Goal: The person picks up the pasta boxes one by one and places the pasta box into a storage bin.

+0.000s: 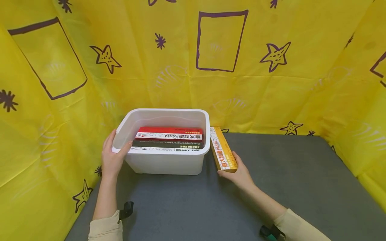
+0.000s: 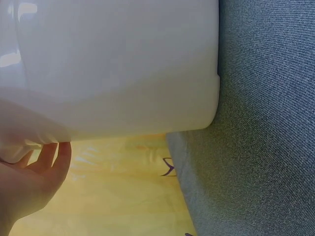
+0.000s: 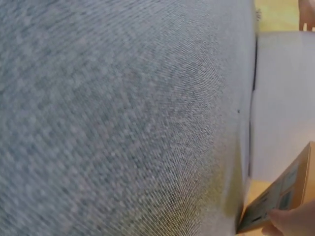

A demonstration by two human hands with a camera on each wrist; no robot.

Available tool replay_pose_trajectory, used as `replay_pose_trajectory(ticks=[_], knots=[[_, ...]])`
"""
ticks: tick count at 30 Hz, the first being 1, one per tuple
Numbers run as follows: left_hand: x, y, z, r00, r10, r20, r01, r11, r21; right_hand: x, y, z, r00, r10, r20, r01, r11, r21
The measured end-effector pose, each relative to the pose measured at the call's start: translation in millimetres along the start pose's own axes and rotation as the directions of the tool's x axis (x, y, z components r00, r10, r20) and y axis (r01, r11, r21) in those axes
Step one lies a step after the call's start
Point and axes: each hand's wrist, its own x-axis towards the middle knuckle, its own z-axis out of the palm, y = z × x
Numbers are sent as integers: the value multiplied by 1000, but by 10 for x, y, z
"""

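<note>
A white plastic bin point(image 1: 164, 164) stands on the dark grey surface, with a red pasta box point(image 1: 169, 131) and a black pasta box point(image 1: 166, 144) lying side by side inside. My left hand point(image 1: 112, 156) grips the bin's left rim, thumb over the front corner; in the left wrist view its fingers point(image 2: 61, 160) bend against the bin's outer side. At the bin's right, my right hand point(image 1: 239, 172) holds the near end of a yellow pasta box point(image 1: 222, 150), thumb on one side and fingers on the other. That box slants with its far end beside the bin's right rim.
Yellow cloth point(image 1: 181, 90) with star and frame drawings hangs behind and along both sides. The dark grey surface point(image 1: 289, 167) stretches to the right and in front of the bin. Black straps point(image 1: 126, 210) circle both wrists.
</note>
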Motion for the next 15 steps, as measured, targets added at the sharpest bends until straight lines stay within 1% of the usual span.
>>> replay_pose_trajectory(ticks=[5, 7, 15], knots=[[-5, 3, -2, 1000, -12, 6, 12, 1000, -4, 11, -27, -79, 1000, 14, -4, -14, 1000, -4], [-6, 6, -3, 1000, -11, 7, 11, 1000, -3, 15, -42, -112, 1000, 21, -4, -21, 1000, 11], [-10, 15, -5, 1000, -4, 5, 4, 1000, 2, -12, -123, -279, 999, 38, 4, -39, 988, 149]])
